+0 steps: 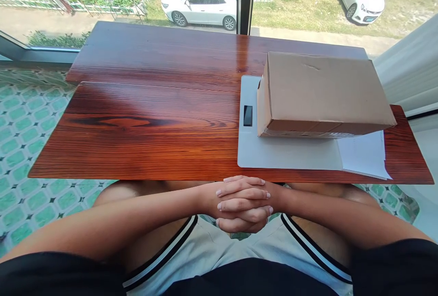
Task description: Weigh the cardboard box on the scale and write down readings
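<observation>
My left hand (210,199) and my right hand (275,198) are clasped in front of the table's near edge, above my lap. Their fingers interlace, each set folded over the other hand, and no object shows between them. Beyond them on the right lies a flat light-grey panel (290,154) with a small dark rectangle (247,116) near its left side. A closed brown cardboard box (325,90) rests on the panel, apart from both hands. White paper sheets (364,154) stick out from under the box, their near right corner curling.
The glossy reddish-brown wooden table (153,127) has a seam running across it. Behind it are window panes with a dark upright frame (245,2). A pale curtain (410,68) hangs at the right. Green-and-white patterned tiles (27,150) cover the floor. Two white cars stand outside.
</observation>
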{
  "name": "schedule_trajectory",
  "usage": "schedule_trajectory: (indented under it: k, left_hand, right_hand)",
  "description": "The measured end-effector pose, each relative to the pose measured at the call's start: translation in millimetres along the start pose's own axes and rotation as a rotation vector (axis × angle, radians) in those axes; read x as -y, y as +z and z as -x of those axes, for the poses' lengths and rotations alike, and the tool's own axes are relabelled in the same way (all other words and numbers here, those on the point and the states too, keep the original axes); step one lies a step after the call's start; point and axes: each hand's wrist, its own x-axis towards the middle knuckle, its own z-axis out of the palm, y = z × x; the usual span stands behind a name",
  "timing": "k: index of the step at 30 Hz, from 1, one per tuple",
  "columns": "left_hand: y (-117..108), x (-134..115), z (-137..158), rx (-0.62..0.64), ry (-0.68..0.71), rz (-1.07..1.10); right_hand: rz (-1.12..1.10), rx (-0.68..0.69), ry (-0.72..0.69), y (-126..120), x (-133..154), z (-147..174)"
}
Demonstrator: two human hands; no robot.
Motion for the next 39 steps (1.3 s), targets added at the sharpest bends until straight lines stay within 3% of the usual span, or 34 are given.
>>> schedule_trajectory:
  k: [10, 15, 17, 23, 28, 33, 39]
  left_hand:
    - [-2, -5, -3, 0.031, -0.052, -0.019]
    - [-1, -3, 0, 0.078, -0.277, 0.034]
    - [0, -2, 1, 0.072, -0.304, 0.041]
    - [-1, -4, -4, 0.045, -0.156, 0.028]
    - [-3, -10, -8, 0.021, -0.151, 0.046]
    - [-2, -5, -4, -0.019, -0.032, 0.007]
    - [-1, 1, 0, -0.033, 0.064, -0.053]
  right_hand:
    - [-0.007, -0.023, 0.022, 3, 1, 1]
    - [0.02, -0.004, -0.017, 0, 0, 0]
    - [0.032, -0.003, -0.026, -2, 0, 0]
    - [0.029, -0.007, -0.001, 2, 1, 0]
    - [0.022, -0.15, -0.017, 11, 0, 1]
    - [0.008, -0.007, 0.011, 5, -2, 5]
    - [-0.001, -0.016, -0.019, 1, -2, 1]
